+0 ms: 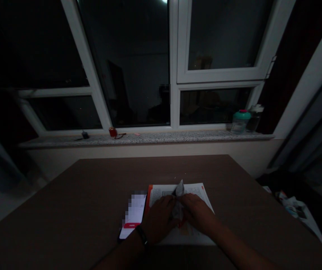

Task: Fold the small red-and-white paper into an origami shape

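On the brown table lies a printed sheet or booklet (203,191) with an orange-red strip on its left edge. Above it, a small folded piece of printed paper (180,188) sticks up between my hands. My left hand (162,217), with a dark band on the wrist, has its fingers closed at the paper's left side. My right hand (199,213) closes on it from the right. The fingertips of both hands meet around the folded paper and partly hide it. A lit phone (135,210) lies just left of the booklet, partly pixelated.
The dark brown table (93,195) reaches toward a granite windowsill (155,138). On the sill stand a red jar (112,131), a small dark bottle (85,134) and a teal-lidded container (240,120) beside a clear one. Papers or bags (298,210) lie beyond the table's right edge.
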Demonstrator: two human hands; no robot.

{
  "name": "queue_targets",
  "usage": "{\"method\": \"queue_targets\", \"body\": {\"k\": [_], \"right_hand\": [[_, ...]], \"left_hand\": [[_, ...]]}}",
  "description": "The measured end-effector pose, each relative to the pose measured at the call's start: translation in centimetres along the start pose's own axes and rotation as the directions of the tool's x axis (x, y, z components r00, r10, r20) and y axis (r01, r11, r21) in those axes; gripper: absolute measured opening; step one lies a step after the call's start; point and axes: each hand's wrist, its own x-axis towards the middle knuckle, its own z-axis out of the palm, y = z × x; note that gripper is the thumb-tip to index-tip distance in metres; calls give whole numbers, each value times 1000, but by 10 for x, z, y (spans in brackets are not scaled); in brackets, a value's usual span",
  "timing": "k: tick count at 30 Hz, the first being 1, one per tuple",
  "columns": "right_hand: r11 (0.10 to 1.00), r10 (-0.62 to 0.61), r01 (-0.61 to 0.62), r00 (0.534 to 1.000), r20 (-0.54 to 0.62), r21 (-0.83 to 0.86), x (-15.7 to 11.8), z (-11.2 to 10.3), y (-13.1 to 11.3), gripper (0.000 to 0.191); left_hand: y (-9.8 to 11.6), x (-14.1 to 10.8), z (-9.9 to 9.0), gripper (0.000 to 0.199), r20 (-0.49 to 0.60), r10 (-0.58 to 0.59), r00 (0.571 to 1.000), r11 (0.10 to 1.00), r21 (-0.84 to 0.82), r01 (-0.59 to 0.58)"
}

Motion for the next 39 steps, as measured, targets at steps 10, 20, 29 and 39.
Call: {"method": "queue_targets", "body": {"k": [10, 20, 29, 39], "right_hand": [[992, 3, 3, 999, 50, -128, 4, 1, -4, 50], [976, -23, 28, 999, 25, -216, 3, 5, -2, 51], [976, -20, 29, 999, 42, -217, 7, 3, -3, 48], [987, -10, 16, 999, 37, -157, 4, 4, 5, 41]], "left_hand": [[7, 0, -6, 46, 44, 27, 999, 999, 45, -29], [11, 0, 0, 37, 38, 80, 996, 992, 90, -83], [11, -1, 0, 24, 26, 121, 992, 988, 90, -123], [10, -2, -2, 31, 64, 134, 989, 989, 50, -138]]}}
